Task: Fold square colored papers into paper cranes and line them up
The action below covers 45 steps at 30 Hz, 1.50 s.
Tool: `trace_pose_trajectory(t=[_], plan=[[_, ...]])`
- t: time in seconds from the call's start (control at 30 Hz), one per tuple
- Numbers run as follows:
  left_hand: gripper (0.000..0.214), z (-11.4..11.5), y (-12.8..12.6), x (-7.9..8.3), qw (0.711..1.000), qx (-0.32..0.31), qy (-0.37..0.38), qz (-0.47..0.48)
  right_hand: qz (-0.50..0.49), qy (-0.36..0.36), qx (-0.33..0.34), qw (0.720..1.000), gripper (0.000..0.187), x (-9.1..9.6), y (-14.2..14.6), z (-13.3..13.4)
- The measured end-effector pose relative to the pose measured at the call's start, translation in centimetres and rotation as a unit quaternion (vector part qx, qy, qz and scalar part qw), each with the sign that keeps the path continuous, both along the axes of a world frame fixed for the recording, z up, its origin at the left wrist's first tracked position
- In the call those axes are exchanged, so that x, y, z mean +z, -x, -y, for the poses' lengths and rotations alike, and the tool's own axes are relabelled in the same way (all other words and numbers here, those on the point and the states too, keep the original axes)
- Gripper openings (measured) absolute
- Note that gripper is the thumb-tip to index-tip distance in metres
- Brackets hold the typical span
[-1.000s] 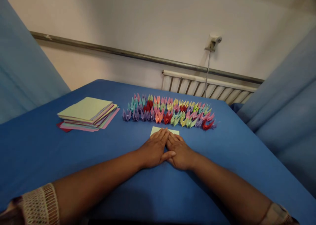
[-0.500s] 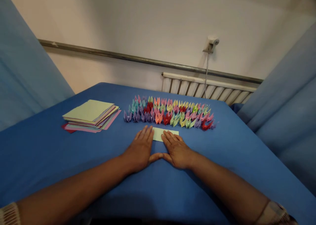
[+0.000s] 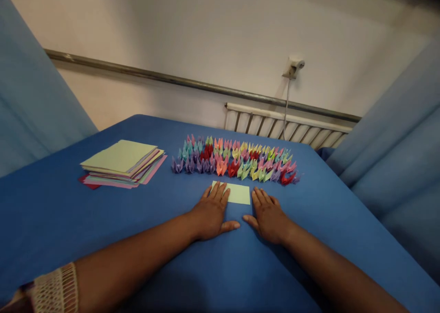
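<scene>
A pale green folded sheet of paper (image 3: 239, 194) lies flat on the blue-covered table (image 3: 223, 267), a narrow rectangle with its long side across. My left hand (image 3: 213, 212) rests palm down, its fingertips on the left part of the paper and its thumb stretched to the right. Just past the paper's right edge, my right hand (image 3: 269, 216) lies flat on the blue cover, fingers extended and thumb pointing left. Neither hand grips anything. The paper's left part is partly hidden under my left fingers.
Behind the paper stand several rows of colourful folded paper cranes (image 3: 237, 159). To the left is a stack of coloured paper sheets (image 3: 120, 159). Blue curtains (image 3: 402, 157) hang at both sides. A radiator (image 3: 268, 125), metal rail (image 3: 172, 79) and plugged socket (image 3: 294, 68) are at the wall.
My right hand has slid right, off the paper and past its right edge. My left hand has moved right onto the paper's left part. The thumbs, touching before, are now apart.
</scene>
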State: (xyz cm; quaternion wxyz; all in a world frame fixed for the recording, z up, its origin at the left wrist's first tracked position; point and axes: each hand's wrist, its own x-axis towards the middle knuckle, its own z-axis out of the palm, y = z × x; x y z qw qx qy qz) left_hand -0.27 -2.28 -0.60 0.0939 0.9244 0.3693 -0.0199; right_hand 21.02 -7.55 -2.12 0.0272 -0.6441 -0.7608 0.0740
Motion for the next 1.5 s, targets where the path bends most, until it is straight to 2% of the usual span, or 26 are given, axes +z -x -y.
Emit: trace_pose_trajectory(t=[0.13, 0.2, 0.3, 0.37, 0.4, 0.5, 0.57, 0.67, 0.73, 0.8, 0.9, 0.97, 1.03, 1.1, 1.17, 1.23, 1.37, 1.43, 1.5], plan=[[0.097, -0.2, -0.3, -0.2, 1.000, 0.005, -0.008, 0.018, -0.033, -0.043, -0.048, 0.997, 0.045, 1.0, -0.5, -2.1], [0.089, -0.6, -0.3, -0.2, 0.999, 0.006, -0.022, 0.047, -0.091, -0.063, -0.062, 0.992, 0.042, 0.8, -0.3, -3.5], [0.059, -1.3, -0.1, -0.2, 0.991, -0.001, -0.043, 0.127, -0.233, -0.066, -0.116, 0.963, 0.044, -0.7, 0.0, -4.8], [0.042, -1.7, 0.0, -0.2, 0.981, -0.003, -0.045, 0.189, -0.309, -0.082, -0.113, 0.941, 0.047, -1.7, 0.1, -5.0], [0.041, -1.8, 0.0, -0.2, 0.976, 0.002, -0.041, 0.215, -0.336, -0.097, -0.103, 0.931, 0.048, -2.1, 0.1, -4.9], [0.056, -2.0, 0.0, -0.2, 0.966, 0.032, -0.020, 0.256, -0.380, -0.139, -0.025, 0.914, 0.044, -2.1, 0.4, -3.9], [0.057, -2.0, 0.0, 0.0, 0.966, 0.042, -0.003, 0.255, -0.375, -0.156, 0.067, 0.911, 0.040, -1.3, 0.6, -3.0], [0.036, -2.0, 0.2, 0.5, 0.975, 0.040, 0.010, 0.217, -0.322, -0.171, 0.216, 0.906, 0.036, 0.3, 0.9, -1.5], [0.026, -2.0, 0.3, 0.9, 0.979, 0.034, 0.010, 0.202, -0.321, -0.188, 0.256, 0.892, 0.036, 1.1, 0.9, -0.9], [0.024, -1.9, 0.5, 1.2, 0.975, 0.014, -0.002, 0.223, -0.356, -0.237, 0.204, 0.881, 0.034, 1.7, 0.6, -0.8], [0.027, -1.7, 0.9, 1.6, 0.960, -0.026, -0.053, 0.273, -0.423, -0.306, 0.047, 0.852, 0.030, 1.8, -0.2, -1.6], [0.027, -1.6, 1.2, 1.8, 0.951, -0.046, -0.097, 0.289, -0.471, -0.275, -0.004, 0.838, 0.033, 1.4, -0.8, -2.5], [0.025, -1.6, 1.5, 2.0, 0.939, -0.066, -0.133, 0.309, -0.549, -0.217, -0.043, 0.806, 0.038, 0.7, -1.2, -3.4], [0.022, -1.5, 1.9, 2.1, 0.923, -0.074, -0.144, 0.349, -0.610, -0.157, -0.067, 0.774, 0.043, 0.0, -1.2, -4.0], [0.020, -1.4, 2.1, 2.1, 0.900, -0.049, -0.126, 0.416, -0.630, -0.123, -0.077, 0.763, 0.047, -0.6, -0.9, -4.4], [0.020, -1.3, 2.2, 2.1, 0.872, -0.006, -0.074, 0.483, -0.633, -0.100, -0.058, 0.766, 0.051, -0.7, -0.5, -4.3], [0.024, -1.3, 2.1, 2.1, 0.824, 0.069, 0.067, 0.558, -0.652, -0.061, 0.044, 0.755, 0.068, -0.2, 0.3, -3.2], [0.028, -1.3, 1.9, 2.1, 0.813, 0.094, 0.107, 0.565, -0.652, -0.082, 0.083, 0.749, 0.070, 0.1, 0.4, -2.5], [0.030, -1.3, 1.7, 2.0, 0.818, 0.097, 0.120, 0.554, -0.628, -0.117, 0.108, 0.762, 0.066, 0.4, 0.3, -2.0]])
